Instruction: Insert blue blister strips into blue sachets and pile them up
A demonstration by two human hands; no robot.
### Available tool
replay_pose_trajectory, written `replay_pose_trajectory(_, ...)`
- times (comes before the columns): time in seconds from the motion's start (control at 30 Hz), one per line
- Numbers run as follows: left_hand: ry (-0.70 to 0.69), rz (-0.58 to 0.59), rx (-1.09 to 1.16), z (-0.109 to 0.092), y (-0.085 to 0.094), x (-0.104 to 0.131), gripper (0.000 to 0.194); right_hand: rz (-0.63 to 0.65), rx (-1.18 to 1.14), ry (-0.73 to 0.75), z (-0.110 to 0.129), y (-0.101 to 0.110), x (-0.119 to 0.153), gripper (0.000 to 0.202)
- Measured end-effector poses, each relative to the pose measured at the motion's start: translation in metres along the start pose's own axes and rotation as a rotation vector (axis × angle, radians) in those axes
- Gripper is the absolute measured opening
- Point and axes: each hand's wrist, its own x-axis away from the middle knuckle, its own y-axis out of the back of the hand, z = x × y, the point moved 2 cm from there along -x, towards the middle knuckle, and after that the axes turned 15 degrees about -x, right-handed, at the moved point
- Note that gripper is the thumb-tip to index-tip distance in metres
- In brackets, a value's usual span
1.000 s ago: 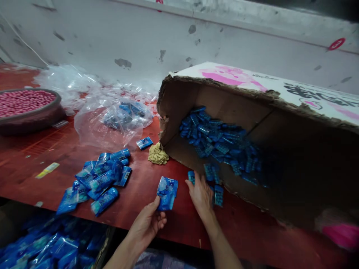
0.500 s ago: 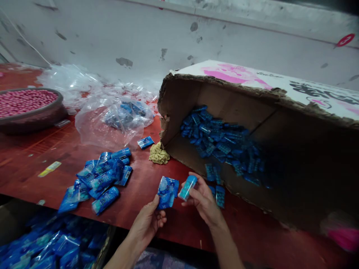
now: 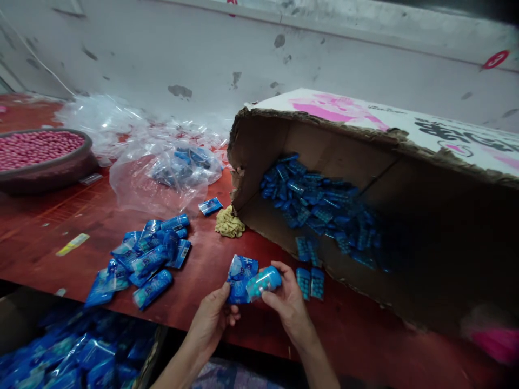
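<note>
My left hand (image 3: 217,310) pinches a flat blue printed packet (image 3: 240,274) by its lower left edge, above the red table (image 3: 211,237). My right hand (image 3: 286,297) grips a clear bottle (image 3: 263,283) with a blue cap and turquoise balls inside. The bottle is tilted, its cap toward the right and its clear end over the packet's right side. Two similar bottles (image 3: 317,283) lie on the table just right of my right hand. A pile of filled blue packets (image 3: 148,254) lies to the left of my hands.
A torn cardboard box (image 3: 279,232) on its side holds many blue-capped bottles. Yellow cloth (image 3: 230,222) sits at its corner. Farther left are a clear plastic bag (image 3: 158,189) and a bowl (image 3: 57,170) of pink balls. More blue packets (image 3: 77,356) fill a container below the table edge.
The bottle in my right hand has turned from steeply slanted to nearly level and moved left, now overlapping the packet. My left hand has hardly moved.
</note>
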Motion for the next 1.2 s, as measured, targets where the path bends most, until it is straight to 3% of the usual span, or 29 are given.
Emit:
replay_pose_trajectory(0.13, -0.08, 0.005, -0.05, -0.007, 0.002, 0.003, 0.03, -0.04, 0.052, 0.026, 0.0, -0.003, 0.006, 0.046)
replay_pose_trajectory(0.43, -0.226, -0.116, -0.186, -0.012, 0.006, 0.006, 0.035, -0.132, 0.097, 0.073, -0.008, -0.004, 0.017, 0.046)
replay_pose_trajectory(0.7, -0.256, -0.119, -0.231, -0.013, 0.008, 0.002, 0.035, -0.187, 0.23, 0.147, -0.017, -0.005, 0.021, 0.042)
replay_pose_trajectory(0.87, -0.136, -0.064, -0.031, -0.012, 0.0, 0.002, 0.029, -0.234, 0.508, 0.31, -0.041, 0.001, 0.026, 0.039)
replay_pose_trajectory(0.97, -0.025, -0.017, 0.103, -0.011, -0.006, 0.004, 0.029, -0.165, 0.645, 0.397, -0.051, 0.0, 0.029, 0.034)
replay_pose_trajectory(1.2, 0.042, 0.027, 0.18, -0.014, -0.003, 0.004, 0.013, -0.003, 0.558, 0.235, -0.041, -0.011, 0.03, 0.026)
